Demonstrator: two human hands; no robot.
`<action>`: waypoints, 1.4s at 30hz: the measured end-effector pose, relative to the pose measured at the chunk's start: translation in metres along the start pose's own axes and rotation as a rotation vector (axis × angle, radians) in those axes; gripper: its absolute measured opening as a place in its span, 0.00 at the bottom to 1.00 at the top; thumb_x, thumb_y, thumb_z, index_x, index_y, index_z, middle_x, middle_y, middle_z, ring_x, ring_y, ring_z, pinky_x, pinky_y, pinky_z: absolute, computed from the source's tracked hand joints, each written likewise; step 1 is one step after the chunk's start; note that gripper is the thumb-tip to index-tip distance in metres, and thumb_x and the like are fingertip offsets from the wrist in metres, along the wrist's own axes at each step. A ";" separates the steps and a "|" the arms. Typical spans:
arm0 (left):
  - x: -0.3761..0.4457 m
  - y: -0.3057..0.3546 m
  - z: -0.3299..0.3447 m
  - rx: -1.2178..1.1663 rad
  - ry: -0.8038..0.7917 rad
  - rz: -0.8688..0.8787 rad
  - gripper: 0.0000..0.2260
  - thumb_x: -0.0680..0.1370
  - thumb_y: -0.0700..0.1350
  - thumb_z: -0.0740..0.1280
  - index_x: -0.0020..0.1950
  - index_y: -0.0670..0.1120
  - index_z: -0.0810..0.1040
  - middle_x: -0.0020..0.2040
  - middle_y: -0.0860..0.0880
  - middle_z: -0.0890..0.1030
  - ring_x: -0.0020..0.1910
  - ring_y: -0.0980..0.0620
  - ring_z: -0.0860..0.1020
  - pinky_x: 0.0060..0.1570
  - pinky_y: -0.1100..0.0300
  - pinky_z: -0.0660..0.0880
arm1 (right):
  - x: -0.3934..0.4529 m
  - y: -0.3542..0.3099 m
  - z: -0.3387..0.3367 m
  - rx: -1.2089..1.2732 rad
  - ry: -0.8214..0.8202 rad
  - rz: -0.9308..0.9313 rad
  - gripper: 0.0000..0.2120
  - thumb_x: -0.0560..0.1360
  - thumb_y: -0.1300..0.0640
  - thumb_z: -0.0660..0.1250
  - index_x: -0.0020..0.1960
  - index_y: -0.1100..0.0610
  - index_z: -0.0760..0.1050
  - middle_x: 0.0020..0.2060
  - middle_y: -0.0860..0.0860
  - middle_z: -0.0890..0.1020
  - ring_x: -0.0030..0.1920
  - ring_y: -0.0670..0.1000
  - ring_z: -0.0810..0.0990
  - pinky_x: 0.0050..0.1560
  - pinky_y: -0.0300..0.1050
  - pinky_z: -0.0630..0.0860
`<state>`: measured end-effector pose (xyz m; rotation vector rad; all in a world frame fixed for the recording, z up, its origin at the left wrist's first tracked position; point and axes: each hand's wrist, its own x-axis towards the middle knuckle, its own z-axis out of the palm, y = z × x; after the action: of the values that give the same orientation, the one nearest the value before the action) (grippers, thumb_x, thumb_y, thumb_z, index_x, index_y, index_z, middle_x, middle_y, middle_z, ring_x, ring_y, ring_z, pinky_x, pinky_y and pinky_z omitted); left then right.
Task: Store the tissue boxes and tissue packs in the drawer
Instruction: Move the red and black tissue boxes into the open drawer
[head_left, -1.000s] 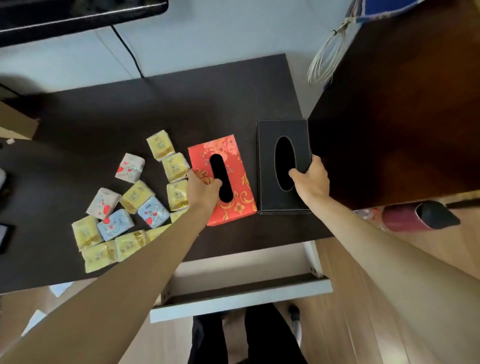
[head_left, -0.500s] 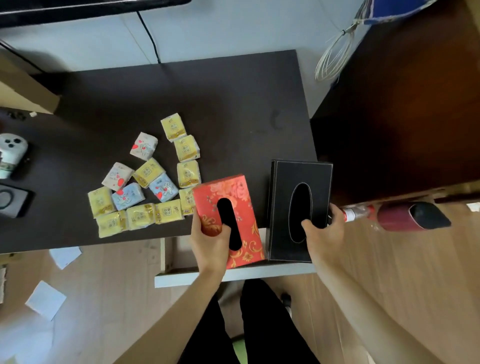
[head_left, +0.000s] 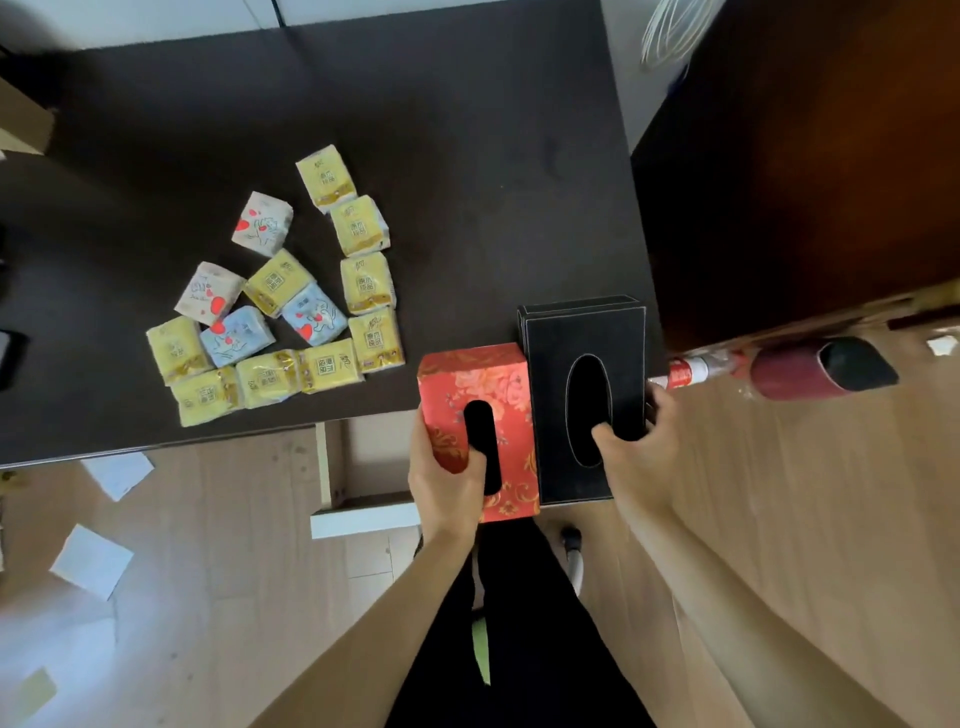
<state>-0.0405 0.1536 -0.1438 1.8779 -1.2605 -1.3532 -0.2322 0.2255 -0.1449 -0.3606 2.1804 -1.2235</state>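
My left hand (head_left: 448, 480) grips the red floral tissue box (head_left: 483, 384) with the thumb in its oval slot. My right hand (head_left: 631, 457) grips the black tissue box (head_left: 584, 332), thumb in its slot too. Both boxes are held side by side, touching, over the table's front edge and above the open white drawer (head_left: 363, 517), which they partly hide. Several small tissue packs (head_left: 283, 306), yellow, blue and white, lie clustered on the dark table (head_left: 467, 156) to the left.
A dark wooden cabinet (head_left: 805, 156) stands right of the table. A red-capped bottle (head_left: 691, 370) and a maroon cylinder (head_left: 821, 366) lie on the floor at right. Paper scraps (head_left: 93, 561) lie on the wooden floor at left. My dark-clothed legs (head_left: 519, 649) are below the drawer.
Both hands have lifted the two boxes off the table and drawn them toward me, over the open drawer. The packs stay where they were.
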 end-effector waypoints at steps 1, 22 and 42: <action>-0.002 -0.003 -0.001 0.011 -0.017 -0.015 0.29 0.73 0.55 0.73 0.71 0.63 0.66 0.58 0.65 0.78 0.56 0.67 0.77 0.49 0.75 0.71 | -0.002 0.003 -0.002 -0.012 -0.004 0.017 0.29 0.66 0.61 0.75 0.64 0.46 0.74 0.50 0.40 0.84 0.50 0.43 0.85 0.45 0.37 0.83; -0.056 -0.066 0.000 0.307 -0.153 -0.360 0.30 0.73 0.36 0.70 0.73 0.48 0.66 0.60 0.49 0.78 0.57 0.47 0.77 0.55 0.51 0.76 | -0.052 0.081 -0.039 -0.302 -0.114 0.278 0.34 0.68 0.64 0.77 0.70 0.55 0.69 0.57 0.51 0.82 0.54 0.50 0.84 0.47 0.37 0.83; -0.020 -0.094 -0.003 0.523 -0.177 -0.383 0.19 0.69 0.42 0.72 0.58 0.46 0.71 0.45 0.50 0.78 0.44 0.47 0.79 0.43 0.51 0.77 | -0.048 0.107 -0.028 -0.816 -0.056 -0.185 0.29 0.65 0.50 0.82 0.61 0.60 0.78 0.53 0.54 0.81 0.53 0.55 0.80 0.49 0.51 0.81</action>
<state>-0.0028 0.2130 -0.2095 2.5057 -1.5072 -1.5089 -0.2063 0.3258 -0.2059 -0.9223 2.5490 -0.3330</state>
